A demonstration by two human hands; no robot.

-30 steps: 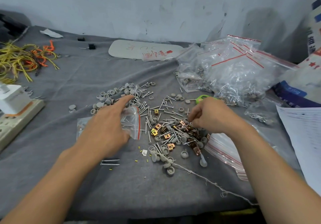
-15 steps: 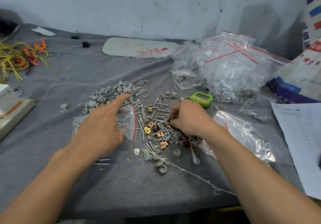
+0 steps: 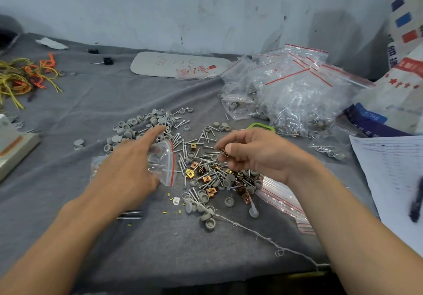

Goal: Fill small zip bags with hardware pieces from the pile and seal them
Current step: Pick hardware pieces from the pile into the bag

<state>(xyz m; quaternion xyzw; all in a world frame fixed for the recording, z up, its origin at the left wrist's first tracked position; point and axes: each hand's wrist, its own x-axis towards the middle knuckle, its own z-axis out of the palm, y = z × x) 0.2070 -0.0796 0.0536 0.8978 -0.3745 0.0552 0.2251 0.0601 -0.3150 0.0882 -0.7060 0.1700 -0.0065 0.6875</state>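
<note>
While filled clear zip bags (image 3: 295,98) heap at upper right, a big pile of screws, grey caps and copper clips (image 3: 206,173) at centre is still unbagged. The grip of the left hand (image 3: 123,171) holds a small red-striped clear bag (image 3: 163,162), unsealed, beside it; that of the right hand (image 3: 256,155) pinches one copper clip (image 3: 224,152).

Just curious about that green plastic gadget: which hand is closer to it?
Right. The right hand, pinching a small copper-coloured clip, is just in front of the green plastic gadget; the left hand is further left, holding a small clear zip bag.
</note>
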